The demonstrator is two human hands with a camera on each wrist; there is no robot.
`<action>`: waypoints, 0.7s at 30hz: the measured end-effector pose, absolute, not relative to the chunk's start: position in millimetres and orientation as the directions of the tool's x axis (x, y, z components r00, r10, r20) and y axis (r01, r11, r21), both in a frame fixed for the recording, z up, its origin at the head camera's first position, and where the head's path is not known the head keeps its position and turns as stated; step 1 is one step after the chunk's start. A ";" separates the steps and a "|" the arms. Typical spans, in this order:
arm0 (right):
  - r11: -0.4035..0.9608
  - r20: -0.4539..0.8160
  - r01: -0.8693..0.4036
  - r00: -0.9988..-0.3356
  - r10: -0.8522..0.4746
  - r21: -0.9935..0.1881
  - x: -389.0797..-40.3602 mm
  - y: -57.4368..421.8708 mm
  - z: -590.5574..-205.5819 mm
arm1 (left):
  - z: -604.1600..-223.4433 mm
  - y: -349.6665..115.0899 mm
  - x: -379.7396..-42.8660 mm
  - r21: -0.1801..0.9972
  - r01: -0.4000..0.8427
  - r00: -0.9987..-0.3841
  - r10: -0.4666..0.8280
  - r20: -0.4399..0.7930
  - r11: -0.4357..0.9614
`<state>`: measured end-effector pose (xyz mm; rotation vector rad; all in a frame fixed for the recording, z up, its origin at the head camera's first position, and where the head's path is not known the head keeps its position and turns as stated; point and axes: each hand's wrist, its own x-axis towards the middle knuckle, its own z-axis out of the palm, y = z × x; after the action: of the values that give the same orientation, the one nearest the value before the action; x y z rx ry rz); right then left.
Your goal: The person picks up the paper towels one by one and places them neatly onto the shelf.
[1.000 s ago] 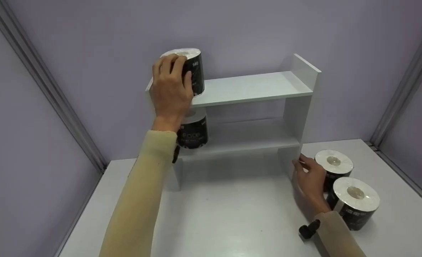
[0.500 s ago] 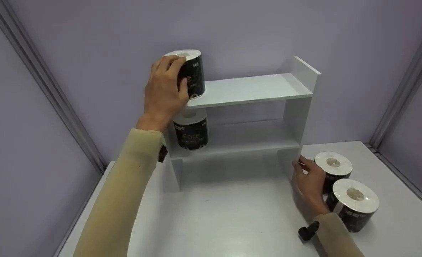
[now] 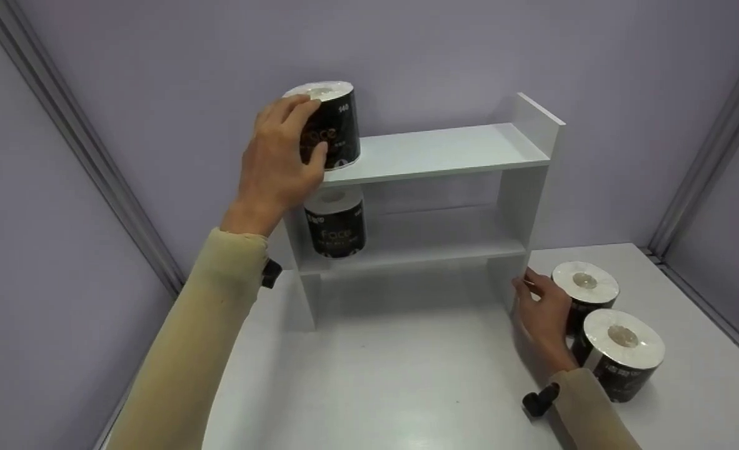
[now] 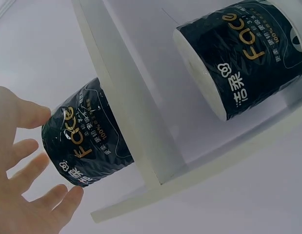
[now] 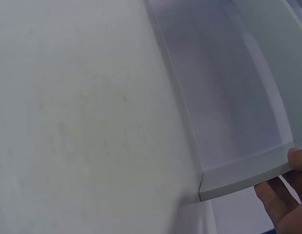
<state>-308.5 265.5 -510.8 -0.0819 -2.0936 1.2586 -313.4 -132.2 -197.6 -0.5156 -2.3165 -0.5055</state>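
Note:
A white shelf [image 3: 444, 153] stands on the table. On the left of its upper board is an upright toilet roll [image 3: 338, 128] in a black wrapper lettered "Face". My left hand [image 3: 276, 159] lies along the roll's left side, fingers near the top rim and thumb in front. In the left wrist view its fingers [image 4: 29, 170] are spread, with some tips at the roll's edge. Below, a second toilet roll [image 3: 338, 234] stands on the middle board. Low at the right, my right hand [image 3: 544, 312] pinches the side panel's front edge [image 5: 248, 187] between thumb and fingers.
Two more toilet rolls stand on the table right of the shelf, a rear roll [image 3: 585, 284] and a front roll [image 3: 623, 350], close to my right forearm. A wall [image 3: 432, 50] rises behind, and side panels [image 3: 63, 250] close in the table.
My left hand and forearm have shifted left, uncovering more of the upper roll's label and the lower roll. The upper roll looks nearly unmoved. My right hand stays on the side panel.

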 end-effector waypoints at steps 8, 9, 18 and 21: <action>0.529 0.493 -0.247 -0.777 0.393 -0.812 -308.1 268.4 -511.6 | -209.8 -137.0 -309.3 0.183 0.516 -0.633 0.228 0.740 0.836; 0.529 0.493 -0.248 -0.777 0.392 -0.812 -308.2 268.6 -511.9 | -210.8 -137.9 -309.2 0.178 0.517 -0.629 0.230 0.743 0.837; 0.517 0.529 -0.297 -0.755 0.387 -0.803 -307.0 269.4 -511.3 | -221.0 -146.4 -304.8 0.165 0.531 -0.604 0.234 0.762 0.831; 0.515 0.541 -0.313 -0.749 0.383 -0.798 -306.3 270.4 -512.1 | -224.8 -149.9 -303.1 0.169 0.534 -0.603 0.233 0.763 0.828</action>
<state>-306.3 270.4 -512.1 -0.0567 -2.0558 1.2725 -303.1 -149.9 -224.8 -0.5587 -2.2234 -0.4941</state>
